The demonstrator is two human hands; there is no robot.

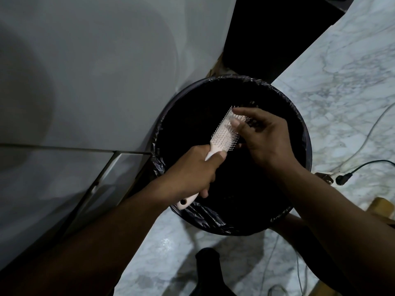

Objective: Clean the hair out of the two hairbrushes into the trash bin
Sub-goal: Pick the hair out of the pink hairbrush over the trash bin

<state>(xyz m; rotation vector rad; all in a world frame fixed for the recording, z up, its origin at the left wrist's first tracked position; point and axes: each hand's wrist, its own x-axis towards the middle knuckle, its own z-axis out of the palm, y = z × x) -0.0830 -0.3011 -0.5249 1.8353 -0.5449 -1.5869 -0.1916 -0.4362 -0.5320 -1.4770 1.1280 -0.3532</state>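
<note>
A pale pink hairbrush [222, 136] is held over the round trash bin [303, 133], which is lined with a black bag. My left hand [192, 171] is shut around the brush's handle, whose end with a hole sticks out below the fist. My right hand [263, 135] is at the far end of the bristles, thumb and fingers pinching among them. Whether hair is between the fingers cannot be made out against the dark bin. Only one hairbrush is in view.
A white cabinet or appliance side [96, 82] stands to the left of the bin. The floor is grey-white marble [342, 82]. A black plug and cable [344, 178] lie on it at the right. A dark object [207, 259] sits below the bin.
</note>
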